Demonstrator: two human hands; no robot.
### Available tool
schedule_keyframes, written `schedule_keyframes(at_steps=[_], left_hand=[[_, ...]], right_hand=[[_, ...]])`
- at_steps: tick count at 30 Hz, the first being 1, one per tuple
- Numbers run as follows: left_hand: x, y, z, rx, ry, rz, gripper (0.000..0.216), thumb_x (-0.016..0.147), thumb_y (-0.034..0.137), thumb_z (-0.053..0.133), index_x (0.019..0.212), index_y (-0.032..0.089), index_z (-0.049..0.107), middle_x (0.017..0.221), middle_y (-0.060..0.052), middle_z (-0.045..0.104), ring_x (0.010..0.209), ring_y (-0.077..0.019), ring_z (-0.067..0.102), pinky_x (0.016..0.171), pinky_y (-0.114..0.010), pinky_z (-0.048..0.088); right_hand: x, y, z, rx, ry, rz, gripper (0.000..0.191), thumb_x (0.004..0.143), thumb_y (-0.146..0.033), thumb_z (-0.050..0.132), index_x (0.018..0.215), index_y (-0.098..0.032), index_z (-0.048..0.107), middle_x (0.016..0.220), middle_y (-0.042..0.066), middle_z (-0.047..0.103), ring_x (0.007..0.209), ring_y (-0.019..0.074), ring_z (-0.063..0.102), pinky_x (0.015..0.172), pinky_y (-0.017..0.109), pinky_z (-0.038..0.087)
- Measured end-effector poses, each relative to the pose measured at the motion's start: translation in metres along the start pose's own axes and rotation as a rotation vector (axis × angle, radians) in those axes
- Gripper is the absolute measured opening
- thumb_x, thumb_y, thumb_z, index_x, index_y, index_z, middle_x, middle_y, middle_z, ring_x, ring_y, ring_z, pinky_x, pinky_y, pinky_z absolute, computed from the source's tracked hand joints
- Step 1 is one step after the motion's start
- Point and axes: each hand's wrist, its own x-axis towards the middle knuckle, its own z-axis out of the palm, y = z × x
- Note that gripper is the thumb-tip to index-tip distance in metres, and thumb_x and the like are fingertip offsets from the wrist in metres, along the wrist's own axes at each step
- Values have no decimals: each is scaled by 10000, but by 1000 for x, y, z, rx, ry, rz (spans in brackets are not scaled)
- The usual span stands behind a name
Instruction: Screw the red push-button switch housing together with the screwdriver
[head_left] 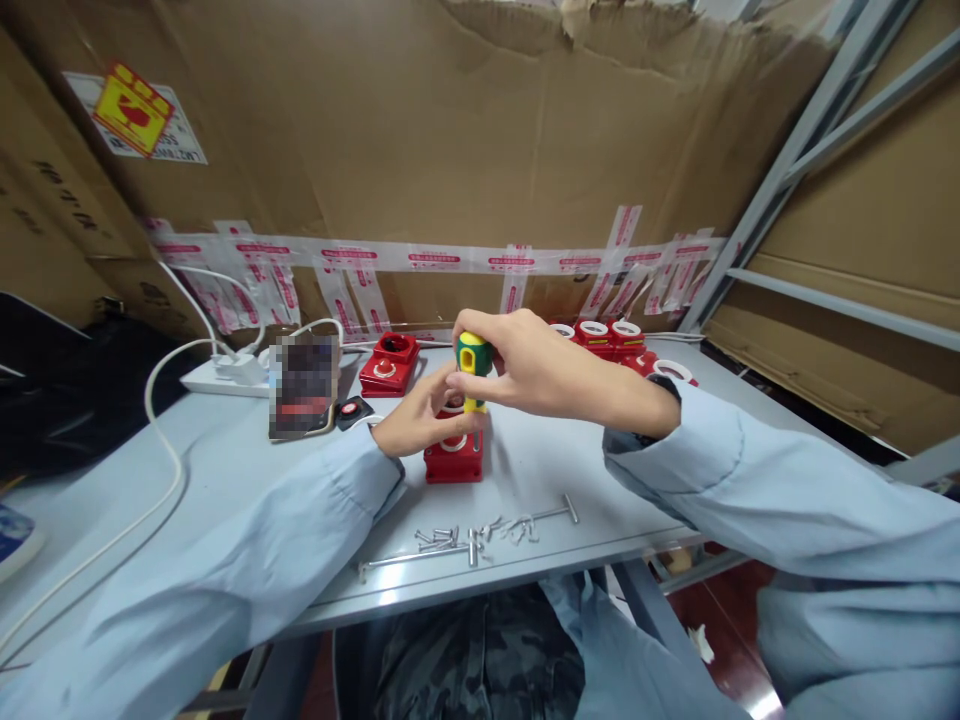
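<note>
My right hand (536,365) is closed around the green and yellow handle of a screwdriver (471,358), which stands upright over a small red box (453,468). My left hand (420,415) holds the box from its left side, fingers curled over its top close to the screwdriver's lower end. A round ring shows on the top of the box; the rest is partly covered by my fingers. The screwdriver's tip meets the box near its right side, where I cannot see exactly what it touches. Loose screws (439,540) lie on the table in front.
Two metal T-shaped rods (420,555) lie along the table's front edge, with small whitish pieces (517,528). Another red box (390,365), a phone (304,385) and a power strip (206,377) sit at the left. Several red parts with white rings (594,330) stand back right, before cardboard.
</note>
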Motion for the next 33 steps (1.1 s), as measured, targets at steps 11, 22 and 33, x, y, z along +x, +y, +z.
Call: schedule_keyframes(at_steps=[11,22,33], left_hand=[[0,0,-1,33,-61,-19,307,800,440,685,979,193,644,1035,-56,599,997,-205,578,932,-344,462],[0,3,-3,60,-81,-20,271,807,439,674,864,177,638,868,-32,586,851,-184,566,779,-299,484],[-3,5,-1,93,-91,-42,303,783,423,699,856,160,566,818,-7,540,790,-153,547,726,-259,475]], right_hand=[[-3,7,5,-10,53,46,161,826,-265,562,935,-180,477,739,-9,575,608,112,435,582,257,294],[-4,2,3,2,48,5,146,779,-248,564,860,-190,456,706,-22,544,594,107,406,569,254,285],[-6,4,5,62,53,23,250,753,-230,593,966,-182,472,677,-40,536,576,104,414,544,243,287]])
